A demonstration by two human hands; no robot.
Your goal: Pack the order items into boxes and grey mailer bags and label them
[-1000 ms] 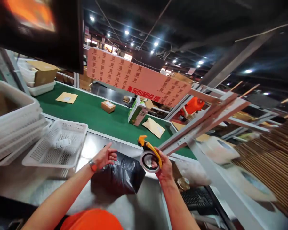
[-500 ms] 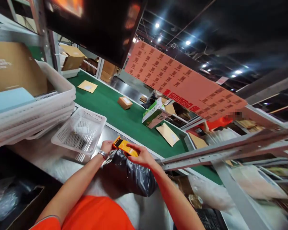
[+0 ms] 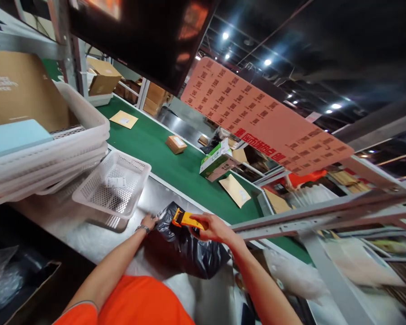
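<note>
A dark package in black plastic [image 3: 203, 257] lies on the metal worktop in front of me, its wrap creased and shiny. My right hand [image 3: 206, 226] grips a yellow-orange tape dispenser [image 3: 189, 220], the wide head pointing left and resting on or just above the package's top. Any tape on it is too small to make out. At the package's left end, my left hand [image 3: 149, 222], with a metal watch on the wrist, pinches the edge of the plastic. Its fingertips are partly hidden.
Left of my hands sits a white perforated basket [image 3: 113, 180] with a labelled slip inside, beside stacked white tubs [image 3: 88, 135]. Beyond runs a green conveyor [image 3: 149, 149] carrying envelopes and boxes. A metal frame bar [image 3: 291, 214] crosses at right, and a pink code board [image 3: 257, 113] hangs above.
My left hand has moved off the dispenser's head and down to the package's left end. My right hand has shifted the dispenser right and slightly down, onto or close above the black plastic.
</note>
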